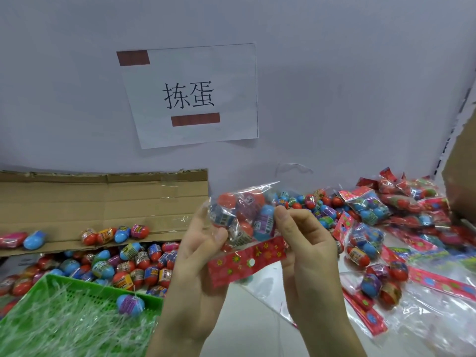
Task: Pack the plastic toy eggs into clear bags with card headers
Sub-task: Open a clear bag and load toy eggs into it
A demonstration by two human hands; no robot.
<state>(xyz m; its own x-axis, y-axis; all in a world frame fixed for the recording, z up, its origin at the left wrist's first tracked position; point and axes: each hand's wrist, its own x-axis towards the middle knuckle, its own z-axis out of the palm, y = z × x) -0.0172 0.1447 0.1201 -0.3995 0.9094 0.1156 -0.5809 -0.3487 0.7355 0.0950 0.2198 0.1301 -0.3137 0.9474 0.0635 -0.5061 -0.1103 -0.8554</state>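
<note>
Head view: a clear plastic bag of red, blue and purple plastic toy eggs (240,217) is being held up in the air, above and to the right of the green plastic mesh basket (103,287). Its red flower-printed card header (247,261) is being kept on the near side and tilted down to the left, probably so that the eggs are kept settled away from the header end while it is being checked or finished. The bag is being gripped on its left side by the left hand (198,258), with the thumb pressed onto the film and the fingers curled behind it. Its right edge is being pinched between the thumb and bent fingers of the right hand (304,243), just above the header's end. Both wrists are being held upright, palms facing each other. A heap of loose shrink-wrapped toy eggs (123,264) is lying just behind the basket, and one blue and purple egg (130,304) inside it. Finished red-headed bags (386,222) are being piled well to the right of the basket, likely as the output stack.
</note>
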